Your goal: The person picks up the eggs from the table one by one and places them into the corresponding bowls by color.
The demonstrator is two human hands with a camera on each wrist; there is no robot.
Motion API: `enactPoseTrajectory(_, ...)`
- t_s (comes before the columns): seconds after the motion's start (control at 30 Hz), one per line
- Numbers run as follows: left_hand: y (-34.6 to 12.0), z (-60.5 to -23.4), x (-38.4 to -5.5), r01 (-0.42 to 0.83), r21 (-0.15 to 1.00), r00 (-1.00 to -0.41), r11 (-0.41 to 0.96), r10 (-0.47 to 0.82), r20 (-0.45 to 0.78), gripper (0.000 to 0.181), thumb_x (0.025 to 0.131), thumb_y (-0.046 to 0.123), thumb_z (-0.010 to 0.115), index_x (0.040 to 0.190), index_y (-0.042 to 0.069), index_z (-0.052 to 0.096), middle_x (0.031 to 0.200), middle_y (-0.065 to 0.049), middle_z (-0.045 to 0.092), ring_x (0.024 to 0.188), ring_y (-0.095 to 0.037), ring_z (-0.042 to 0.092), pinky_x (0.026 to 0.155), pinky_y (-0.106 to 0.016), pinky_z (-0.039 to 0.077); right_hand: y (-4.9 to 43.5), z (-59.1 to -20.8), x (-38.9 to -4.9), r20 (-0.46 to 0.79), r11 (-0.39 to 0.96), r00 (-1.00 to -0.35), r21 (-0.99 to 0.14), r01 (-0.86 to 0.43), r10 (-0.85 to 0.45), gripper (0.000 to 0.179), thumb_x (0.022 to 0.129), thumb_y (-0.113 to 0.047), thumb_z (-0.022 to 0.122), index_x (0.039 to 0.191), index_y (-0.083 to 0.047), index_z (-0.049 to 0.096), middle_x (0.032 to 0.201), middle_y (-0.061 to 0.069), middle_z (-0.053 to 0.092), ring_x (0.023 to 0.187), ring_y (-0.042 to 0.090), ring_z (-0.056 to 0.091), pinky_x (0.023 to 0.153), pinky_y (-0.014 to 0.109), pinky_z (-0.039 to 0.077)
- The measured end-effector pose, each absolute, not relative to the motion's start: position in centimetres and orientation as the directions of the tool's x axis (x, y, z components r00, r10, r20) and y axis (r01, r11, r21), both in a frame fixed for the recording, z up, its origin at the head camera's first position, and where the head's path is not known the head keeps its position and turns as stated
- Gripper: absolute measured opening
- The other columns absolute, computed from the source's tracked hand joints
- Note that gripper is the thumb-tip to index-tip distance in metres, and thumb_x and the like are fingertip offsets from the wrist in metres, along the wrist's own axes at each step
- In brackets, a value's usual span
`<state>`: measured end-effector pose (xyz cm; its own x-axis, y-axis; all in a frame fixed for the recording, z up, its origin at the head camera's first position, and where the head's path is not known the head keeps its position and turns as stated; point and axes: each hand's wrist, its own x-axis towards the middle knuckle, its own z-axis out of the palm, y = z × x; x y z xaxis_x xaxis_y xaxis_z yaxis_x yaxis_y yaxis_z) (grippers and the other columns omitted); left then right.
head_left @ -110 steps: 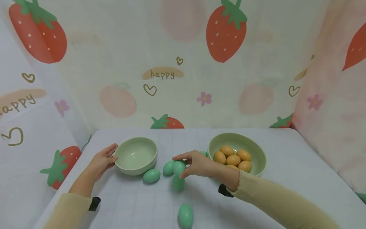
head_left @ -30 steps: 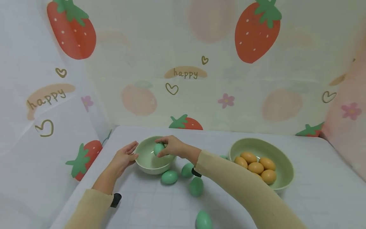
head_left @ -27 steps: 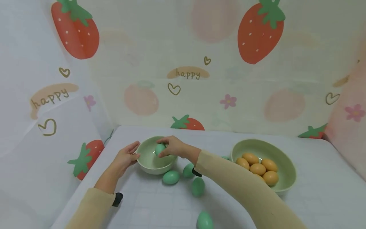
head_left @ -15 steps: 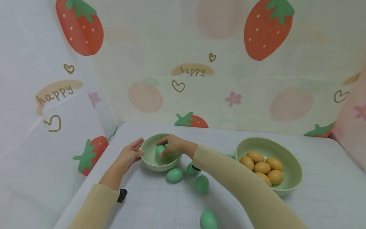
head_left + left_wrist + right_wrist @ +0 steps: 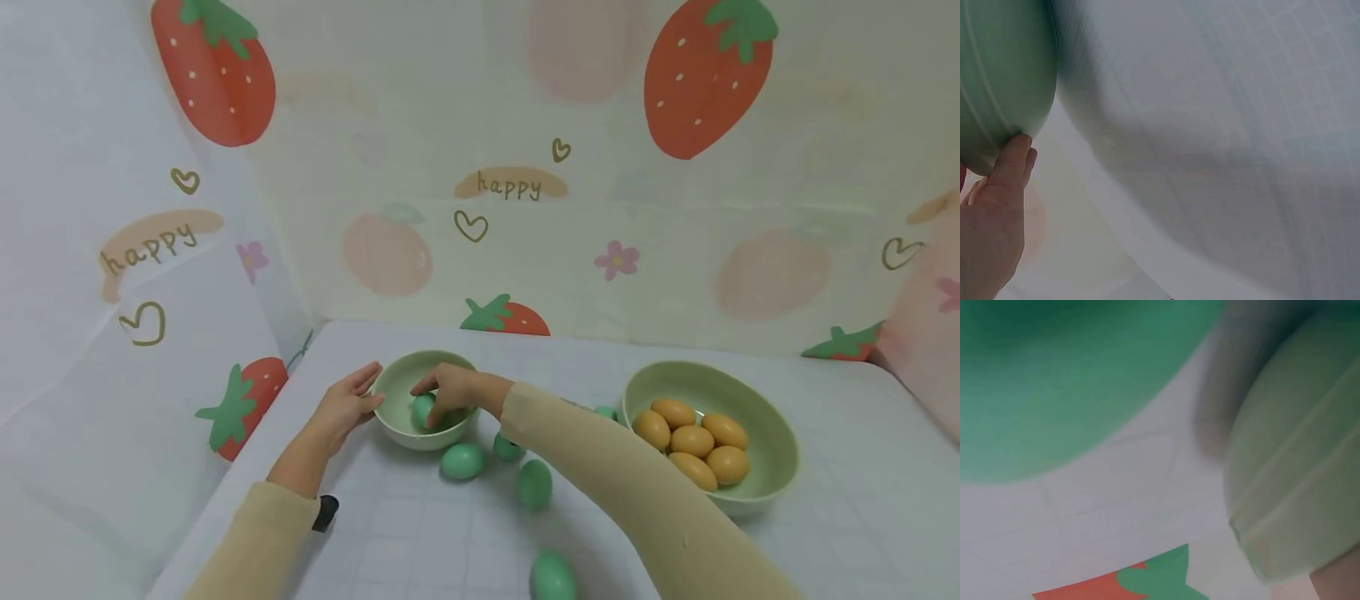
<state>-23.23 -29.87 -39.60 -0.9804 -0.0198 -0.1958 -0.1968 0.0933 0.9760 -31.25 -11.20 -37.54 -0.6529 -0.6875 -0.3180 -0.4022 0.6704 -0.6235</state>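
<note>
In the head view my right hand (image 5: 455,392) reaches into the left pale green bowl (image 5: 393,429) and pinches a green egg (image 5: 423,409) between thumb and fingers, low inside it. My left hand (image 5: 347,408) rests against that bowl's left side, fingers mostly straight, thumb near the rim. The left wrist view has the left fingers (image 5: 1013,162) touching the bowl's outer wall (image 5: 1013,69). On the cloth before the bowl lie several green eggs, among them one egg (image 5: 462,461) close to it and another egg (image 5: 535,485). The right wrist view holds a large blurred green egg (image 5: 1066,387) and the bowl's wall (image 5: 1297,469).
A larger pale green bowl (image 5: 776,450) on the right holds several brownish-yellow eggs (image 5: 692,441). A green egg (image 5: 606,412) peeks out beside it, partly behind the right sleeve (image 5: 592,450). Another green egg (image 5: 553,575) lies at the near edge of the view.
My right hand has carried a green egg from the middle of the table into the left bowl and lowered it. The left hand stays at the bowl. The head view has turned left.
</note>
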Motion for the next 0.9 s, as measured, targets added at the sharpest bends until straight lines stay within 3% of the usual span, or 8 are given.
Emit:
enactPoseTrajectory(0.17,-29.7,-39.6,-23.2,-0.207,0.973,-0.978,0.098,-0.013,-0.207,0.064,0.099,-0.005,0.046,0.154,0.001,0.014,0.158,-0.016,0.015,0.143,-0.03,0.021,0.112,-0.049,0.029,-10.0,-36.7,-31.0,-0.334,0.659,-0.665,-0.68,-0.321,-0.668,0.059,0.082,-0.007,0.078,0.137,-0.012,0.057,0.143,0.01,0.05,0.126,0.024,0.05,0.087,0.032,0.052)
enactPoseTrajectory(0.5,-29.5,-39.2,-23.5,-0.226,0.971,-0.974,0.078,-0.021,-0.225,0.064,0.099,-0.005,0.045,0.155,0.003,0.013,0.159,-0.013,0.013,0.143,-0.027,0.021,0.112,-0.045,0.029,-4.9,-33.8,-29.2,-0.224,0.49,-0.691,-0.845,-0.213,-0.688,0.051,0.087,-0.004,0.072,0.136,-0.007,0.058,0.14,0.01,0.054,0.134,0.026,0.043,0.096,0.034,0.048)
enactPoseTrajectory(0.73,-29.5,-39.3,-23.4,-0.227,0.97,-0.974,0.092,0.006,-0.228,0.065,0.1,-0.005,0.044,0.155,0.003,0.01,0.159,-0.013,0.01,0.144,-0.027,0.017,0.113,-0.044,0.027,-0.8,-33.1,-26.7,-0.195,0.436,-0.701,-0.881,-0.182,-0.686,0.043,0.089,-0.007,0.071,0.131,-0.007,0.062,0.13,0.014,0.06,0.105,0.018,0.063,0.088,0.033,0.051)
enactPoseTrajectory(0.9,-29.5,-39.4,-23.3,-0.225,0.97,-0.974,0.089,0.014,-0.227,0.065,0.1,-0.005,0.044,0.155,0.002,0.009,0.159,-0.014,0.008,0.144,-0.028,0.014,0.113,-0.045,0.026,2.1,-34.0,-24.8,-0.197,0.406,-0.642,-0.893,-0.194,-0.741,0.04,0.088,-0.006,0.072,0.127,-0.004,0.064,0.121,0.008,0.066,0.102,0.018,0.065,0.089,0.03,0.051)
